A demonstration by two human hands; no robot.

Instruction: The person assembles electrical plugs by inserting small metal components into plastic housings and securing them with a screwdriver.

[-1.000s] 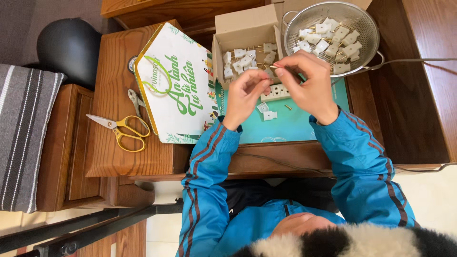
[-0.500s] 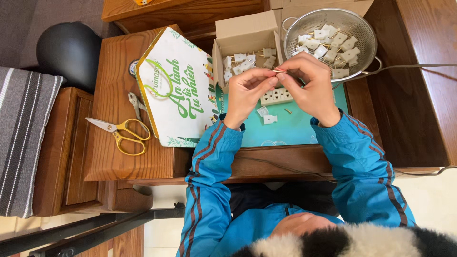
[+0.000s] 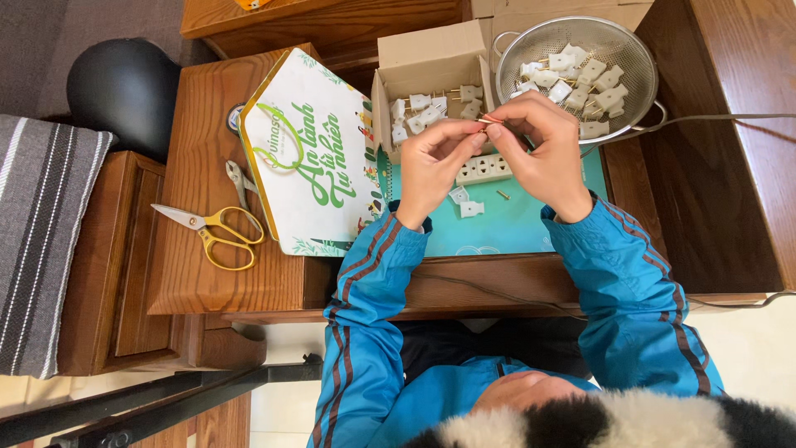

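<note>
Cardboard, brown and open-topped, forms a small box (image 3: 431,79) of white plug parts at the desk's far edge, between a white hexagonal tin lid with green lettering (image 3: 311,158) on its left and a round steel mesh colander (image 3: 580,75) of similar parts on its right. The left hand (image 3: 433,162) and right hand (image 3: 543,149) meet above a teal mat (image 3: 514,220), fingertips pinched narrowly on a thin brass pin (image 3: 489,120) lying roughly left-to-right. Open mat remains toward the near edge; yellow-handled scissors (image 3: 211,232) lie well apart.
</note>
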